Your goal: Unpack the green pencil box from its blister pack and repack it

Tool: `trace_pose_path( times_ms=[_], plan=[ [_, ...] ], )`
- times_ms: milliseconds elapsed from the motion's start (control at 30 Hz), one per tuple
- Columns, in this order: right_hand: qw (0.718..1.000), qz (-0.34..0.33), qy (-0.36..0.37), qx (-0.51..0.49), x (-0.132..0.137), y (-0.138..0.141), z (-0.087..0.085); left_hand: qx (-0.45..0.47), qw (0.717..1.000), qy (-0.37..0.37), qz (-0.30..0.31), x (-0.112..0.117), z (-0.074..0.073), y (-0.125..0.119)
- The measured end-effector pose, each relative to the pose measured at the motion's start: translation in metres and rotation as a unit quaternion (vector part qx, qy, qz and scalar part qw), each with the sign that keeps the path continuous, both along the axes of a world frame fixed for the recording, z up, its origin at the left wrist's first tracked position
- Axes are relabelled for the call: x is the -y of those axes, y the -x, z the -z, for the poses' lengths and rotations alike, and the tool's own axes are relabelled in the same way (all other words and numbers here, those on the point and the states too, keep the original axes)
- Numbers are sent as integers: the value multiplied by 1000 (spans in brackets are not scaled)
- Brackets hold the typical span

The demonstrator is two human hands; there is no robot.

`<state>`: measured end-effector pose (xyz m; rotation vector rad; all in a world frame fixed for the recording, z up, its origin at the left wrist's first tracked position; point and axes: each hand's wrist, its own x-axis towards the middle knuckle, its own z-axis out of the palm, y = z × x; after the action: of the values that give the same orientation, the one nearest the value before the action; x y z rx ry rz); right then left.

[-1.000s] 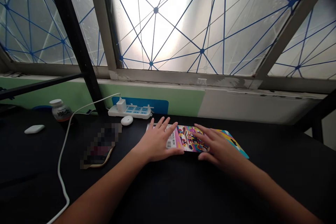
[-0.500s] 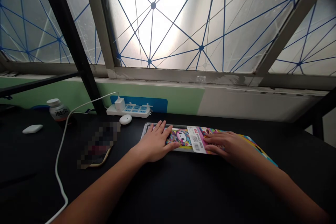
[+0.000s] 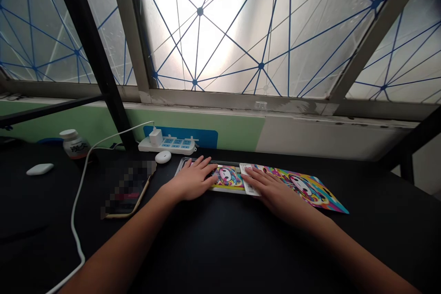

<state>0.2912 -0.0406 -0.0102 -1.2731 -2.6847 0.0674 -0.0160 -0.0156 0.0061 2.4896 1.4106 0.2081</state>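
A pencil box [image 3: 228, 177] with a bright cartoon print lies flat on the black table, with a clear or silvery edge along its left end. Its colourful cardboard sheet [image 3: 306, 187] stretches off to the right, with a white label strip near the box. My left hand [image 3: 193, 180] rests palm down on the box's left part, fingers spread, hiding what is under it. Over the white strip and the sheet's left side lies my right hand [image 3: 272, 189], its fingers laid out flat.
A phone [image 3: 132, 193] lies to the left, near a white round case [image 3: 163, 157]. Behind is a power strip [image 3: 168, 144] with a plugged-in charger [image 3: 155, 137]. A white cable [image 3: 76, 211] runs along the left, past a bottle [image 3: 74, 144] and a white oval object [image 3: 40, 169].
The box and sheet have shifted slightly left in view. My right hand has slid left along the sheet onto the white strip, uncovering more of the sheet's print.
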Motion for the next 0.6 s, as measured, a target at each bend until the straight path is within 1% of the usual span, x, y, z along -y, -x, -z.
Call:
trace_pose_path(
  times_ms=[133, 233, 333, 400, 467, 500, 600],
  plan=[
    [1000, -12, 3, 1, -3, -7, -5, 3, 1000, 4, -8, -6, -2, 9],
    [1000, 0, -9, 15, -7, -21, -9, 8, 1000, -12, -23, -6, -3, 11],
    [998, 24, -51, 3, -12, -39, -16, 8, 998, -39, -54, -7, -2, 13],
    [995, 33, -95, -11, -10, -44, -23, 6, 996, -55, -75, -9, -1, 14],
    [989, 24, -144, -18, -1, -37, -29, 0, 994, -66, -89, -10, 1, 14],
    [986, 14, -164, -16, 7, -29, -31, -3, 993, -70, -94, -11, 3, 13],
    [979, -19, -203, 0, 46, 15, -29, -10, 991, -83, -104, -13, 8, 9]
  ],
)
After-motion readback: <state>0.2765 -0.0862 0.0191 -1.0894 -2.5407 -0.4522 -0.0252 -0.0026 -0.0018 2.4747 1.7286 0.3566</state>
